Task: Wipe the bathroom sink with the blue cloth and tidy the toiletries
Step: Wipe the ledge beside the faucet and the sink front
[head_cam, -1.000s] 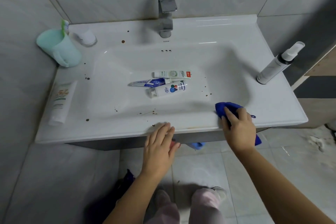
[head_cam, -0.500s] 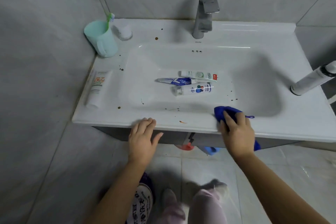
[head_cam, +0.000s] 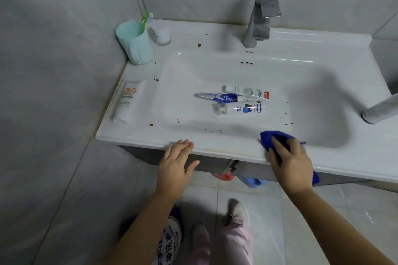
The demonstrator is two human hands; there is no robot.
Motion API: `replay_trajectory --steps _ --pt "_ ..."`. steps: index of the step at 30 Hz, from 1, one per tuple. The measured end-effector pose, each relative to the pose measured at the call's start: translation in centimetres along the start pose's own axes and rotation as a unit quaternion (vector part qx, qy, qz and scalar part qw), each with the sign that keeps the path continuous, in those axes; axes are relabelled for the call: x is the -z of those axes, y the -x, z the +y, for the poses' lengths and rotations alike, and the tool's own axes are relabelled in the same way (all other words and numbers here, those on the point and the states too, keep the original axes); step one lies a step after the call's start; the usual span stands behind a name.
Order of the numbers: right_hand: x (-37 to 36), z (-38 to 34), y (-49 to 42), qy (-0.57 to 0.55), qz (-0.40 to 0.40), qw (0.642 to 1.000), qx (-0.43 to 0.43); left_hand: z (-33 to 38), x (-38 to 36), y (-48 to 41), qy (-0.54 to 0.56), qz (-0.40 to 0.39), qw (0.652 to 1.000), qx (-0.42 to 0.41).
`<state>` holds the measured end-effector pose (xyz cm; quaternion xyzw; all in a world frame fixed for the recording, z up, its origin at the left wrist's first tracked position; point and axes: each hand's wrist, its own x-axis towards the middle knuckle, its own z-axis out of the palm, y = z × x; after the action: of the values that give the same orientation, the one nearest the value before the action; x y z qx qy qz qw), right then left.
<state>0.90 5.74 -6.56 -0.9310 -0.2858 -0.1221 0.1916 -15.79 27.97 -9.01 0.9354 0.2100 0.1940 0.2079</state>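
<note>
The white sink [head_cam: 215, 66] carries brown spots on its rim and basin. My right hand [head_cam: 289, 162] presses the blue cloth [head_cam: 269, 136] onto the front rim, right of centre. My left hand [head_cam: 175, 162] rests flat at the front edge, fingers together, holding nothing. In the basin lie three tubes: a white-green one [head_cam: 247, 91], a blue one [head_cam: 219, 98] and a white one with a blue logo [head_cam: 239, 108]. A sunscreen tube [head_cam: 127, 101] lies on the left rim.
A mint cup [head_cam: 135, 43] with a green toothbrush [head_cam: 148, 18] stands at the back left corner, a small white jar [head_cam: 161, 34] beside it. The chrome tap [head_cam: 259, 15] rises at the back. A grey pump bottle [head_cam: 381, 111] leans at the right. Tiled walls close the left and back.
The view has swung left, so the sink sits further right in frame. My left hand slid left along the front edge. The right hand stays on the cloth at the same rim spot.
</note>
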Motion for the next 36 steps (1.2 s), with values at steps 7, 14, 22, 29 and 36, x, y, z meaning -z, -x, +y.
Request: replay_trajectory --steps 7,14,22,29,36 --pt "-4.8 -12.5 -1.7 -0.05 -0.044 0.994 0.089 0.0 0.0 -0.1 -0.007 -0.025 1.0 0.013" --pt "-0.5 -0.2 0.2 -0.019 -0.018 0.997 0.067 1.9 0.6 -0.6 -0.088 -0.013 0.996 0.006" --pt "3.0 7.3 1.7 0.021 0.087 0.98 -0.176 13.2 -6.1 -3.8 -0.054 -0.072 0.982 -0.164" --pt "4.6 10.4 1.9 0.018 0.002 0.997 -0.075 14.2 -8.1 -4.2 -0.056 -0.075 0.979 -0.181" --pt "3.0 3.7 1.4 -0.048 -0.038 0.998 0.02 10.4 -4.3 -3.0 -0.029 -0.072 0.991 -0.105"
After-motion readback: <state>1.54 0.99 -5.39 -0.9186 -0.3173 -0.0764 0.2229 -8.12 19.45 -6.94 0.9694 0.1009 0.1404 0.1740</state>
